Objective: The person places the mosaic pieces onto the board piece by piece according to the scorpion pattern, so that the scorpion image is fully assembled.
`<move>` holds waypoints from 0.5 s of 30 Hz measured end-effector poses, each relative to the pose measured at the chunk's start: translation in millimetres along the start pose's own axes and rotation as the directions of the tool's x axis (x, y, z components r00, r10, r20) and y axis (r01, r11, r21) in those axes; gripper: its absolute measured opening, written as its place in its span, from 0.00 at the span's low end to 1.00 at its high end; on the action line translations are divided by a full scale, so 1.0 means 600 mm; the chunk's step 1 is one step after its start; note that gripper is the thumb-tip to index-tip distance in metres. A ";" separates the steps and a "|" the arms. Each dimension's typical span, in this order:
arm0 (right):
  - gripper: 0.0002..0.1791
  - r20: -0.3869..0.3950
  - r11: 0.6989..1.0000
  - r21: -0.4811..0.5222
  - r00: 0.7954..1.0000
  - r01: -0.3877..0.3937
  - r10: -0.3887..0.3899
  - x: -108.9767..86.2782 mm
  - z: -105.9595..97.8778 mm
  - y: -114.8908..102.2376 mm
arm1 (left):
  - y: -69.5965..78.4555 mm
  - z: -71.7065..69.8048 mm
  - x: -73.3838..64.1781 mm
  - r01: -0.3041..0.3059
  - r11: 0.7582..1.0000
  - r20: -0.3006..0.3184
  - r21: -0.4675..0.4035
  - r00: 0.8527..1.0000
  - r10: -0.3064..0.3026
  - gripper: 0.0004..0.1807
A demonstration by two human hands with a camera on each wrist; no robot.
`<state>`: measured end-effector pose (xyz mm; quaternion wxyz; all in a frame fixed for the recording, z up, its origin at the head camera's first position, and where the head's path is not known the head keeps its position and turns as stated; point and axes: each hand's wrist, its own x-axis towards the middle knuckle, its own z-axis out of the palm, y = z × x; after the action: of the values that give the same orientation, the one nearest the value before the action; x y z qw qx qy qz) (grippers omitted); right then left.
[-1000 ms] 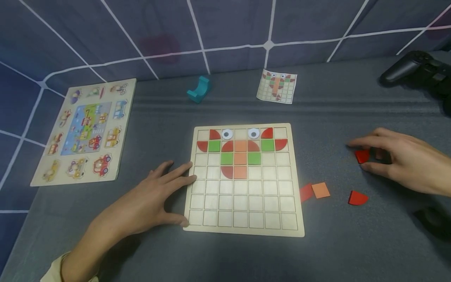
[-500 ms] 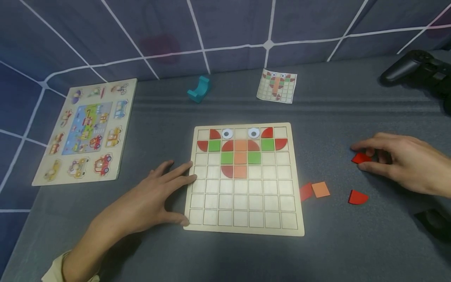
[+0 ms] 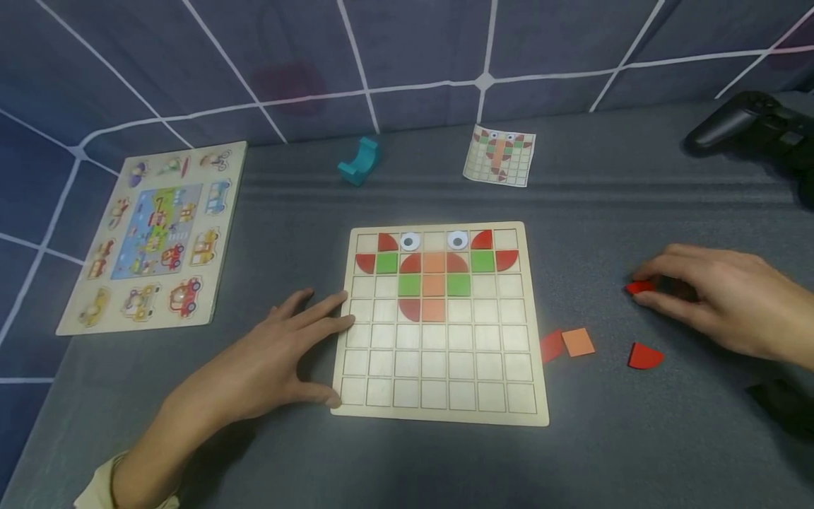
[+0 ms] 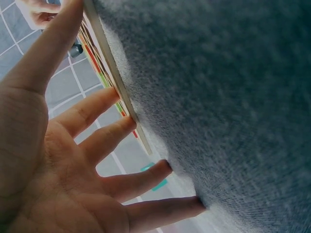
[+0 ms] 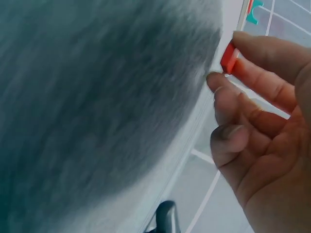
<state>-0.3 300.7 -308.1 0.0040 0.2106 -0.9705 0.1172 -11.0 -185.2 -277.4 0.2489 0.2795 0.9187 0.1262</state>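
A wooden grid board [image 3: 439, 367] lies on the dark surface, with red, green and orange tiles and two googly-eye pieces in its upper rows. My left hand [image 3: 280, 360] rests at the board's left edge, fingers spread, with thumb and fingertips touching the rim. In the left wrist view those fingers [image 4: 104, 141] are fairly straight along the board's side. To the right of the board, my right hand [image 3: 725, 300] pinches a red tile [image 5: 229, 58] between thumb and fingers. Below that hand lies a red quarter-circle tile [image 3: 645, 356]. An orange square tile [image 3: 579, 343] and a red tile [image 3: 552, 347] lie by the board's right edge.
A small printed pattern card [image 3: 500, 157] lies behind the board. A teal curved block [image 3: 360, 162] is left of it. At the far left sits a vehicle puzzle board [image 3: 213, 283]; a black game controller [image 3: 757, 134] is at the back right.
My right hand's fingers have closed on the red tile, which has turned and shifted slightly left. My left hand and the grid board have stayed in place.
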 end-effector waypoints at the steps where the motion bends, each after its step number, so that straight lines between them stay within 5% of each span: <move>1: 0.14 -0.007 1.000 0.013 1.000 0.017 -0.017 0.001 -0.001 -0.004 | 0.000 0.000 0.000 0.005 1.000 0.002 -0.002 1.000 -0.005 0.51; 11: 0.25 -0.059 0.975 0.157 0.987 0.155 -0.148 0.031 0.001 -0.074 | 0.000 0.000 0.000 -0.004 1.000 -0.010 0.011 1.000 0.004 0.51; 15: 0.28 0.002 0.960 0.231 0.987 0.155 -0.160 0.050 0.004 -0.105 | 0.000 0.001 0.000 -0.004 1.000 -0.008 0.008 1.000 0.004 0.52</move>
<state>-1.8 232.1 -294.5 -0.0211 0.2873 -0.9305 0.2261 -10.9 -185.2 -277.8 0.2439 0.2820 0.9196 0.1241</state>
